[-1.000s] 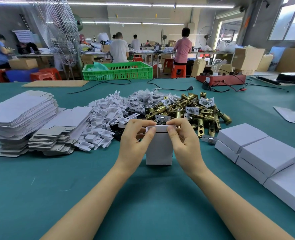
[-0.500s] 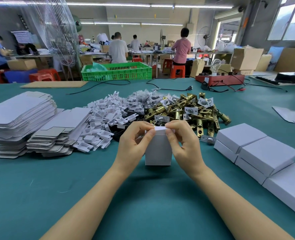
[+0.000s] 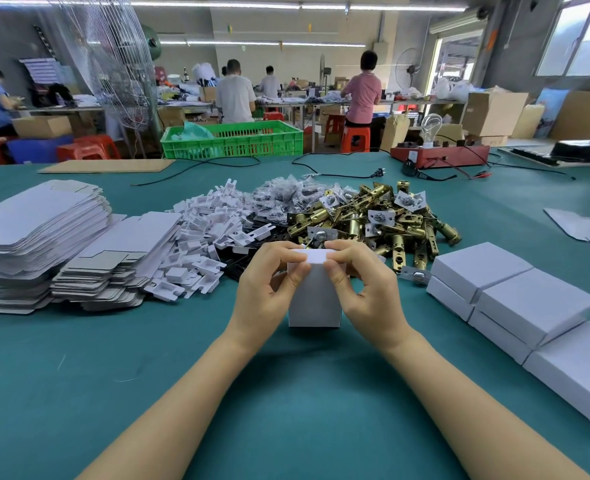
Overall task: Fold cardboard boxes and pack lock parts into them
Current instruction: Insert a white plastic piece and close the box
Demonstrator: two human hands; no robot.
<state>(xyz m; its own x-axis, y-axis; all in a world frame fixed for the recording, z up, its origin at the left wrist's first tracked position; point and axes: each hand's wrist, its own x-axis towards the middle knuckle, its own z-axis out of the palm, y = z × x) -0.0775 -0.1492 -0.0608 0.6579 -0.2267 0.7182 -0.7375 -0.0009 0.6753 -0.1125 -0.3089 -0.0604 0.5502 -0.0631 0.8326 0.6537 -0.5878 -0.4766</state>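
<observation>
A small white cardboard box stands upright on the green table in front of me. My left hand grips its upper left side, thumb on the front and fingers curled over the top flap. My right hand pinches the top flap from the right. Behind the box lies a heap of brass lock latches, with bagged small parts and white plastic inserts to its left.
Two stacks of flat white box blanks sit at the left. Several closed white boxes are stacked at the right. A green crate, a red device and cables lie at the table's far edge. People work at benches beyond.
The top flap has come down toward the box's opening, and both hands' fingers have shifted slightly along the top edge. The box stays in place on the table.
</observation>
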